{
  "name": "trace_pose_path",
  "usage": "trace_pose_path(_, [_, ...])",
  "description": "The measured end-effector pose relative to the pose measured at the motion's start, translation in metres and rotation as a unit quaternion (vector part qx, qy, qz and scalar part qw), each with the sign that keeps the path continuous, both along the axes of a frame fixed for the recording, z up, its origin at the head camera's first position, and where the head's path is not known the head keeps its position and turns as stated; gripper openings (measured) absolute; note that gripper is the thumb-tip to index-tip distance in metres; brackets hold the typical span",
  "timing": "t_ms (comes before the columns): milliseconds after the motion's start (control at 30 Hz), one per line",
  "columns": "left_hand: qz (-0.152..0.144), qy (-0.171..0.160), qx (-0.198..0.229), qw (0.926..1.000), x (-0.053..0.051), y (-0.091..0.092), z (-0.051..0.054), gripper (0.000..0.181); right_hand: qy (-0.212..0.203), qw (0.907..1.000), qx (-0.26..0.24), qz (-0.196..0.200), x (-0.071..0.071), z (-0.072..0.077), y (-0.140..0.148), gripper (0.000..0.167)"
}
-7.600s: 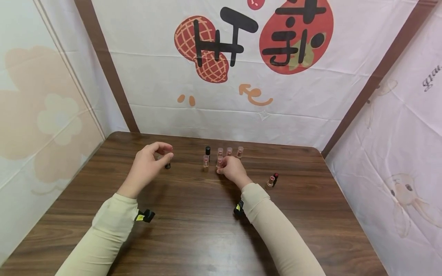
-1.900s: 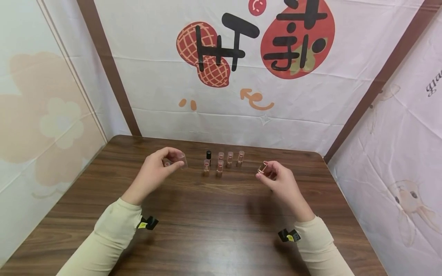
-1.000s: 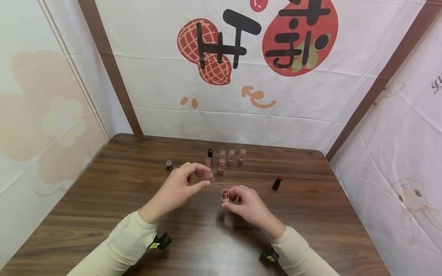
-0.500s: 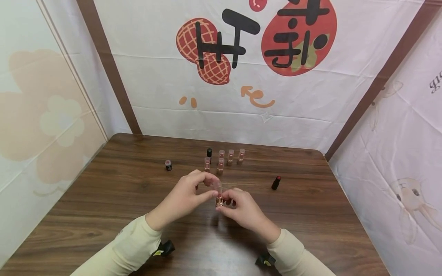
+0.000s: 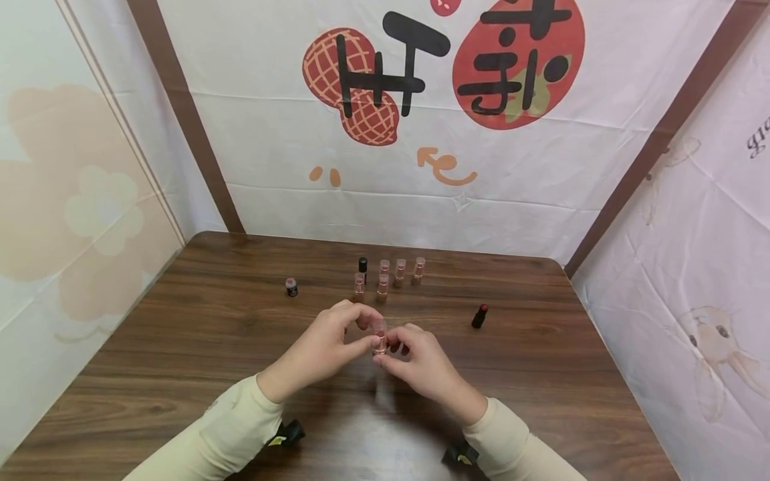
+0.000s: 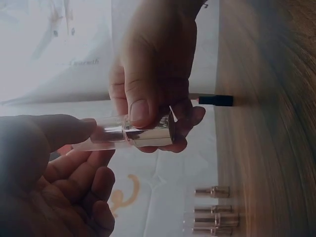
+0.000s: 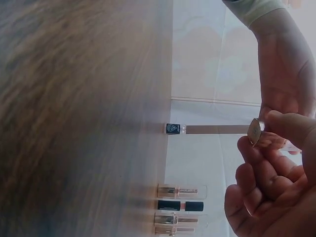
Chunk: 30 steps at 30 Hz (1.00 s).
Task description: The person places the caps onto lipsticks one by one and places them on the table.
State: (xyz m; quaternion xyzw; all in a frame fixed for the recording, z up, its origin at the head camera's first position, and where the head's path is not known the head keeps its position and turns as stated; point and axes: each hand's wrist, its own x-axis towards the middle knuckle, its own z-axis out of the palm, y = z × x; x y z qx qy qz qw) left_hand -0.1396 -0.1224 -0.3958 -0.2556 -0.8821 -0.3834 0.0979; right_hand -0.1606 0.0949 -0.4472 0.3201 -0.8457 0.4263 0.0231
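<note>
Over the middle of the table, both hands hold one lipstick [image 5: 379, 339] upright between them. My left hand [image 5: 327, 341] pinches its clear cap [image 6: 106, 132] between thumb and fingers. My right hand [image 5: 430, 361] pinches the shiny gold base [image 6: 153, 137]. The cap surrounds the lipstick's upper part; whether it is fully seated I cannot tell. Beyond the hands stands a group of clear-capped lipsticks [image 5: 382, 286] with a black tube [image 5: 363, 266] among them. An uncapped black lipstick [image 5: 479, 316] with a red tip stands to the right.
A small black piece [image 5: 291, 288] with a pale, reddish top stands on the left of the brown wooden table [image 5: 198, 321]. Fabric-covered walls [image 5: 385, 214] close off the back and both sides. Each wrist carries a black camera [image 5: 291, 433].
My right hand left the group, took the gold lipstick from beside the black one and brought it to the middle. My left hand brought the clear cap over, and it now covers the lipstick's top.
</note>
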Motion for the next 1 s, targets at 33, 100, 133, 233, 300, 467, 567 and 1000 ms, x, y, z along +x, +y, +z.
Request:
trace_pose_path(33, [-0.002, 0.0, 0.0, 1.0, 0.0, 0.0, 0.0, 0.022, 0.001, 1.0, -0.001, 0.001, 0.0, 0.0, 0.0, 0.014])
trace_pose_path(100, [-0.009, 0.0, 0.0, 1.0, -0.001, 0.0, -0.002, 0.02, 0.001, 1.0, -0.002, 0.003, 0.001, 0.001, -0.001, 0.014])
trace_pose_path(133, [-0.011, -0.002, 0.001, 0.9999, -0.001, 0.0, -0.002, 0.02, 0.002, 1.0, -0.004, 0.005, 0.001, 0.001, -0.002, 0.014])
trace_pose_path(233, [-0.021, -0.002, 0.005, 0.9998, 0.0, 0.0, -0.002, 0.019, 0.007, 0.9999, -0.005, 0.007, 0.002, 0.003, -0.003, 0.013])
trace_pose_path(300, [-0.026, 0.0, 0.008, 0.9996, 0.0, 0.001, -0.002, 0.019, 0.01, 0.9999, -0.005, 0.006, 0.003, 0.004, -0.003, 0.014])
trace_pose_path(467, [-0.032, 0.013, 0.009, 0.9994, 0.001, 0.002, -0.002, 0.021, 0.019, 0.9998, -0.004, 0.004, 0.005, 0.008, -0.003, 0.015])
trace_pose_path(567, [-0.034, 0.016, 0.01, 0.9993, 0.002, 0.002, -0.001, 0.022, 0.027, 0.9996, -0.004, 0.005, 0.005, 0.01, -0.002, 0.015])
trace_pose_path(1000, [-0.023, 0.023, 0.006, 0.9995, -0.006, -0.004, -0.001, 0.026, 0.079, 0.9967, 0.017, 0.004, -0.005, 0.013, 0.003, 0.019])
